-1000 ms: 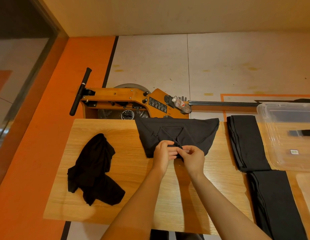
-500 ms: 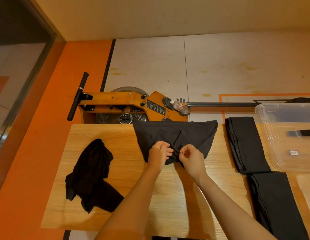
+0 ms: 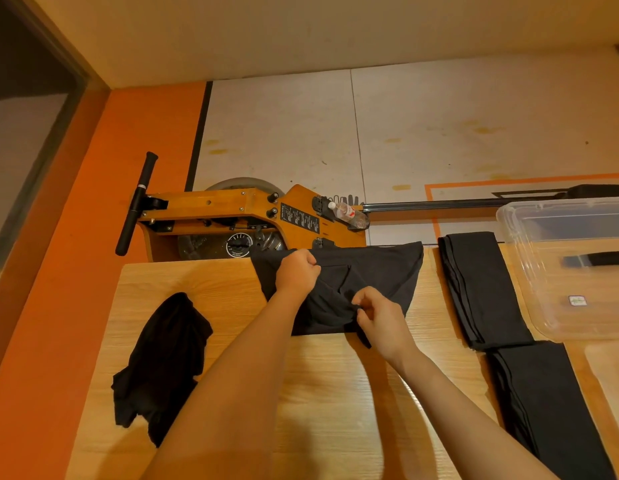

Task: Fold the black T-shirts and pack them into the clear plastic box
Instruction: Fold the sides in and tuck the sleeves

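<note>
Black T-shirt (image 3: pixel 377 271) mid-fold, far tabletop (image 3: pixel 335 393) edge | left hand (image 3: pixel 296 271) grip clamped on it, right hand (image 3: pixel 380 317) pinching hem | crumpled shirt (image 3: pixel 162 362) left, unfolded | two folded shirts (image 3: pixel 481 289) right | clear plastic box (image 3: pixel 529 271) beyond, none packed

On the wooden desk (image 3: pixel 322 393) a black T-shirt (image 3: pixel 380 271) lies spread at the far edge. The left hand (image 3: pixel 296 271) is closed on its cloth near the far edge, and the right hand (image 3: pixel 380 318) pinches a fold nearer the front. A crumpled shirt (image 3: pixel 162 365) lies well to the left. Two folded shirts (image 3: pixel 481 289) lie in a line on the right, just beside a clear box (image 3: pixel 529 271). Beyond the desk stands an orange machine (image 3: pixel 232 209) with a bottle (image 3: pixel 348 213) on it.
</note>
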A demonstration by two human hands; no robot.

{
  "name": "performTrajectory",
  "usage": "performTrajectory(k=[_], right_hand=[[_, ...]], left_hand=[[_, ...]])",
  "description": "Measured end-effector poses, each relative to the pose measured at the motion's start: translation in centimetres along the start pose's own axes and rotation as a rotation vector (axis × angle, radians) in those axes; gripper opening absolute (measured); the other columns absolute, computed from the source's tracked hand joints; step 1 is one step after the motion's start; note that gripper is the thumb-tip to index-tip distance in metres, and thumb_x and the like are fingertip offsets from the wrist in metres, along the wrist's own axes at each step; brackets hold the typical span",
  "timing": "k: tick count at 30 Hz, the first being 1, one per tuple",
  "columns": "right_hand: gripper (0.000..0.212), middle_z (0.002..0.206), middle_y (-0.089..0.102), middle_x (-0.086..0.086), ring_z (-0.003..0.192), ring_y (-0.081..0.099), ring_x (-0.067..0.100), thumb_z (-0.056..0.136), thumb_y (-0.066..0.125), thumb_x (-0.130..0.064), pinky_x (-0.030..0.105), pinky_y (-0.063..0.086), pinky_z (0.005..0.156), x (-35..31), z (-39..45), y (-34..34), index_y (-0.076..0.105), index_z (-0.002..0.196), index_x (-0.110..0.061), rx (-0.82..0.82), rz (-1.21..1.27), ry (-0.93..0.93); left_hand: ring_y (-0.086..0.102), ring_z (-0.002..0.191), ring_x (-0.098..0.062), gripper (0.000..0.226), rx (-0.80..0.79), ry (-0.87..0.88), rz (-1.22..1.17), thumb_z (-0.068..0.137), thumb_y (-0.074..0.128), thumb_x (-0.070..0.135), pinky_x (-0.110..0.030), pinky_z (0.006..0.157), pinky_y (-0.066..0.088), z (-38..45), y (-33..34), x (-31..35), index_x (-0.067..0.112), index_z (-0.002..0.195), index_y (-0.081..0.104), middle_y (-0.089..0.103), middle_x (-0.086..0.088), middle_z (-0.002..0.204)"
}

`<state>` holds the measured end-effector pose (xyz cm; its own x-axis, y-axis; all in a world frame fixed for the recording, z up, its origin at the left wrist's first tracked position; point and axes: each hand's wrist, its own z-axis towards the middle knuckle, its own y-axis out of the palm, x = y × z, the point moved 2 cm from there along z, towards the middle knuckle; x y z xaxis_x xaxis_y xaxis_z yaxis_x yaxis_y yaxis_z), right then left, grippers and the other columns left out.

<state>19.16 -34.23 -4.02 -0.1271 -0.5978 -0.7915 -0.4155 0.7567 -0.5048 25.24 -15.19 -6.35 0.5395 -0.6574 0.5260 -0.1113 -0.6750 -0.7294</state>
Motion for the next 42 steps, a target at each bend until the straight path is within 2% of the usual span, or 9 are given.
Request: performTrajectory(k=[3, 9, 12, 17, 23, 29, 33, 37, 42], right_hand=[[0.027, 0.089, 0.068, -0.001, 0.073, 0.063, 0.014, 0.093, 0.051, 0.0, 0.02, 0.049, 0.066, -0.1, 0.5, -0.3, 0.071, 0.101, -0.016, -0.068, -0.04, 0.043], [0.016, 0.076, 0.068, -0.006, 0.076, 0.065, 0.013, 0.093, 0.06, -0.017, 0.029, 0.052, 0.073, -0.6, 0.7, -0.7, 0.074, 0.085, -0.014, -0.054, -0.002, 0.11], [0.025, 0.07, 0.071, -0.001, 0.069, 0.066, 0.014, 0.091, 0.068, -0.029, 0.034, 0.054, 0.071, -0.5, 0.7, -0.5, 0.074, 0.074, -0.012, -0.035, 0.005, 0.098], [0.012, 0.072, 0.071, -0.008, 0.071, 0.065, 0.007, 0.085, 0.076, -0.024, 0.029, 0.054, 0.073, 0.1, 0.6, -0.3, 0.077, 0.075, -0.017, 0.046, 0.005, 0.112], [0.027, 0.061, 0.068, 0.0, 0.062, 0.064, 0.011, 0.087, 0.073, -0.025, 0.03, 0.053, 0.068, 0.5, 0.2, -0.9, 0.075, 0.065, -0.01, 0.152, 0.072, 0.126], [0.003, 0.076, 0.071, -0.004, 0.073, 0.066, 0.007, 0.082, 0.078, -0.012, 0.023, 0.054, 0.071, 0.8, 0.4, -2.1, 0.077, 0.078, -0.013, 0.234, 0.112, 0.154], [0.007, 0.081, 0.07, -0.002, 0.081, 0.067, 0.012, 0.081, 0.077, -0.007, 0.028, 0.056, 0.077, 1.2, 0.7, -2.9, 0.076, 0.084, -0.014, 0.222, 0.088, 0.171], [0.009, 0.084, 0.07, -0.001, 0.082, 0.067, 0.015, 0.083, 0.075, -0.005, 0.033, 0.058, 0.081, 1.1, 0.6, -3.5, 0.076, 0.087, -0.014, 0.181, 0.044, 0.137], [0.013, 0.096, 0.07, 0.003, 0.087, 0.066, 0.016, 0.087, 0.07, -0.005, 0.032, 0.056, 0.082, 0.6, 0.1, -3.9, 0.076, 0.094, -0.013, 0.125, -0.055, 0.058]], left_hand=[[0.059, 0.098, -0.027, 0.017, -0.01, 0.027, 0.079, 0.092, 0.063, 0.021, -0.035, 0.078, 0.047, 0.8, 0.4, 0.4, 0.011, 0.106, 0.061, 0.064, -0.008, 0.106], [0.057, 0.107, -0.029, 0.024, -0.004, 0.027, 0.204, 0.093, 0.062, 0.025, -0.041, 0.087, 0.049, 1.3, 1.1, 0.5, 0.011, 0.113, 0.06, 0.06, -0.01, 0.116], [0.057, 0.105, -0.029, 0.024, 0.003, 0.005, 0.205, 0.09, 0.066, 0.028, -0.042, 0.087, 0.05, 1.3, 1.4, 0.4, 0.012, 0.108, 0.06, 0.062, -0.008, 0.111], [0.06, 0.098, -0.029, 0.015, -0.049, -0.071, 0.177, 0.086, 0.071, 0.023, -0.042, 0.083, 0.051, 1.5, 1.4, 0.6, 0.015, 0.095, 0.062, 0.064, -0.007, 0.103], [0.06, 0.095, -0.03, 0.006, -0.037, -0.126, 0.088, 0.09, 0.062, 0.016, -0.038, 0.077, 0.049, 1.9, 0.6, 0.9, 0.014, 0.085, 0.059, 0.064, -0.01, 0.1], [0.058, 0.09, -0.027, 0.015, -0.056, -0.099, -0.01, 0.089, 0.062, 0.012, -0.036, 0.075, 0.046, 2.0, -1.0, 0.6, 0.017, 0.079, 0.053, 0.061, -0.006, 0.091], [0.053, 0.085, -0.025, 0.03, -0.153, 0.04, -0.034, 0.088, 0.058, 0.0, -0.033, 0.074, 0.043, 1.4, -2.2, 0.6, 0.021, 0.071, 0.045, 0.051, 0.001, 0.079], [0.06, 0.101, -0.03, 0.033, -0.238, 0.079, 0.028, 0.09, 0.046, -0.007, -0.027, 0.075, 0.044, 0.8, -3.1, 0.8, 0.017, 0.074, 0.063, 0.064, -0.011, 0.106], [0.059, 0.087, -0.022, 0.043, -0.234, 0.066, 0.065, 0.093, 0.038, -0.005, -0.029, 0.079, 0.051, -0.2, -4.5, 0.6, 0.017, 0.089, 0.074, 0.067, -0.01, 0.11]])
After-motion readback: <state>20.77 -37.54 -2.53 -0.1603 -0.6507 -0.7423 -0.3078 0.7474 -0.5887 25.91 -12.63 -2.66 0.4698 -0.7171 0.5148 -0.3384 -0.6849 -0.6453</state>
